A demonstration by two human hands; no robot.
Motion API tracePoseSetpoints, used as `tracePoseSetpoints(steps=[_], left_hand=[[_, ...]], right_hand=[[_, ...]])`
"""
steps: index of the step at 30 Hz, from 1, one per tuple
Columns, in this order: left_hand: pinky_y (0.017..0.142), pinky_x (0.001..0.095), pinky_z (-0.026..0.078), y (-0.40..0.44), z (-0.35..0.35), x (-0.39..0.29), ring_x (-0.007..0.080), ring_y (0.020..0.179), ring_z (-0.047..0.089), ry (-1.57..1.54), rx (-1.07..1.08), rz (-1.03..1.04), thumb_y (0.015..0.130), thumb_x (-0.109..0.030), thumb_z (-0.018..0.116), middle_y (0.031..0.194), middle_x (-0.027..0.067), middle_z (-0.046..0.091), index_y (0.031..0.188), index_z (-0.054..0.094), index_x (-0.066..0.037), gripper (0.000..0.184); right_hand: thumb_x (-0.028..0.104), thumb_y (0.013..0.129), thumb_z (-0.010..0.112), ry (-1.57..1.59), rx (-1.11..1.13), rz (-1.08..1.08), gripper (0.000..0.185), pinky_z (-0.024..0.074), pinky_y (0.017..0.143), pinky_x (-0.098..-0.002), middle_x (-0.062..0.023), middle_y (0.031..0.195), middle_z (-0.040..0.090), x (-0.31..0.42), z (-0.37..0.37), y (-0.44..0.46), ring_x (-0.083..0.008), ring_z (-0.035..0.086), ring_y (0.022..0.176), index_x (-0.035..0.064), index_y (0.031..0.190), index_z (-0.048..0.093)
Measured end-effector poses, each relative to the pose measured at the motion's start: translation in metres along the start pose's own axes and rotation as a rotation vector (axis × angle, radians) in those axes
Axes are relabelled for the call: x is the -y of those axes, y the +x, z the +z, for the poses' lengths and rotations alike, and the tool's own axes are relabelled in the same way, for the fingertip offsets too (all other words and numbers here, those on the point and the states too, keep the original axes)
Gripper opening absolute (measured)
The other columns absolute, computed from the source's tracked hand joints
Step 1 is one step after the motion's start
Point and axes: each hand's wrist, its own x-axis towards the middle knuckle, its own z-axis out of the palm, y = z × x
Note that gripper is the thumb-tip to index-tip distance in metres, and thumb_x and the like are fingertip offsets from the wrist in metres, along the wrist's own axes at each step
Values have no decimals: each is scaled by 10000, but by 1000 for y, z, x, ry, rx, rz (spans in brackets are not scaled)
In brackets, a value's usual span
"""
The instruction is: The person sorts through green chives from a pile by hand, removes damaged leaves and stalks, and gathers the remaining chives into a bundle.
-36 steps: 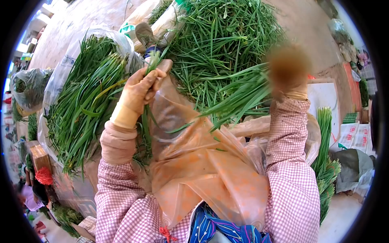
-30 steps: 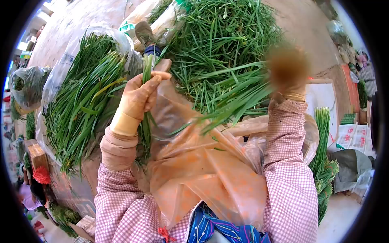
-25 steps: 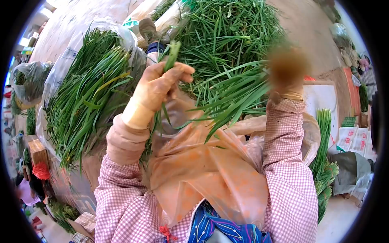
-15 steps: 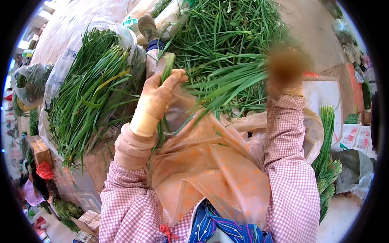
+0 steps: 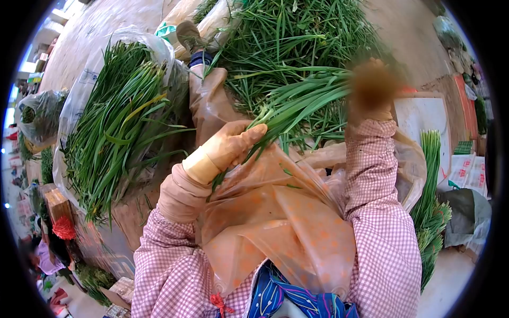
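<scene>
My left hand (image 5: 230, 144), in a pale glove, is closed around the stalk end of a bunch of garlic chives (image 5: 302, 103) above my lap. The green leaves stretch right to my right hand (image 5: 374, 87), where the bunch ends. A brown blur covers that hand and hides its fingers, but the leaves run straight into it. A few more leaves hang below my left hand over the orange-spotted plastic apron (image 5: 281, 212). Beyond the bunch lies a large heap of loose chives (image 5: 297, 37).
At left, a clear plastic bag (image 5: 66, 132) holds many chives (image 5: 119, 127). An upright bundle of chives (image 5: 429, 175) stands by my right arm, near a white board (image 5: 421, 119). My shoe (image 5: 189, 36) is beside the heap. A brown box (image 5: 57, 205) sits at far left.
My left hand has moved right and down, from upright stalks near my leg to the stalk end of the bunch. The right hand has stayed almost in place.
</scene>
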Motion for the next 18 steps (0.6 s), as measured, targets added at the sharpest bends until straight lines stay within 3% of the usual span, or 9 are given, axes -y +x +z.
tracePoseSetpoints(steps=[3, 4, 9, 11, 13, 14, 15, 17, 18], left_hand=[[358, 168, 218, -2, 2, 2, 20, 401, 303, -83, 84, -71, 856, -368, 581, 667, -25, 525, 1054, 573, -17, 403], [395, 186, 212, -5, 2, -2, 13, 445, 296, -62, 45, -79, 880, -274, 570, 591, -73, 435, 940, 606, -34, 250], [474, 158, 273, -13, -11, -35, 18, 531, 375, 254, -62, -23, 883, -207, 565, 618, -60, 474, 884, 618, -21, 193], [458, 162, 273, -13, -21, -61, 14, 521, 380, 182, -151, 87, 884, -202, 558, 621, -51, 498, 870, 628, -21, 194], [441, 174, 280, -25, -34, -99, 16, 513, 391, 36, -97, 178, 884, -204, 551, 620, -43, 516, 861, 638, -22, 203], [412, 180, 279, -4, -32, -96, 28, 472, 407, 200, -109, 287, 889, -236, 538, 614, -26, 535, 854, 631, -18, 239], [404, 173, 294, 14, -17, -96, 42, 435, 420, 837, -300, 114, 895, -247, 528, 626, -9, 560, 822, 625, -23, 255], [365, 169, 278, 41, -46, -70, 43, 406, 412, 1018, -320, 628, 894, -267, 533, 597, -11, 548, 772, 624, -35, 277], [346, 177, 266, 39, -58, -97, 39, 397, 403, 484, -235, 426, 889, -277, 542, 569, -21, 520, 777, 628, -37, 278]], right_hand=[[120, 879, 492, -128, -30, -90, 84, 377, 602, -315, 11, 625, 423, -9, 6, -8, -137, 410, 555, 44, 843, 486], [122, 878, 492, -177, -23, -87, 86, 379, 604, -318, 10, 625, 422, -7, -7, 4, -139, 413, 557, 48, 835, 485], [161, 875, 524, -156, -86, -145, 132, 405, 608, -334, -13, 648, 485, -23, -1, -13, -166, 449, 563, 58, 800, 491], [212, 856, 578, -231, -215, -34, 179, 444, 619, -370, -63, 717, 559, -32, -34, 10, -207, 513, 604, 55, 814, 505], [208, 789, 669, -772, -394, -60, 290, 463, 744, -365, -97, 854, 591, -30, -50, -1, -246, 564, 755, 39, 980, 533], [186, 768, 685, -926, -446, -118, 345, 444, 779, -346, -91, 922, 579, -35, -73, 5, -229, 548, 821, 32, 1029, 521], [163, 747, 702, -1086, -493, -176, 407, 424, 814, -327, -86, 990, 568, -40, -92, 13, -211, 533, 888, 26, 1078, 509], [154, 718, 722, -1163, -460, -213, 442, 393, 860, -316, -80, 1082, 527, -50, -97, 14, -182, 492, 944, 26, 1079, 504], [138, 734, 703, -1199, -390, -278, 385, 395, 849, -298, -78, 1066, 541, -56, -96, 12, -173, 500, 939, 31, 1054, 518]])
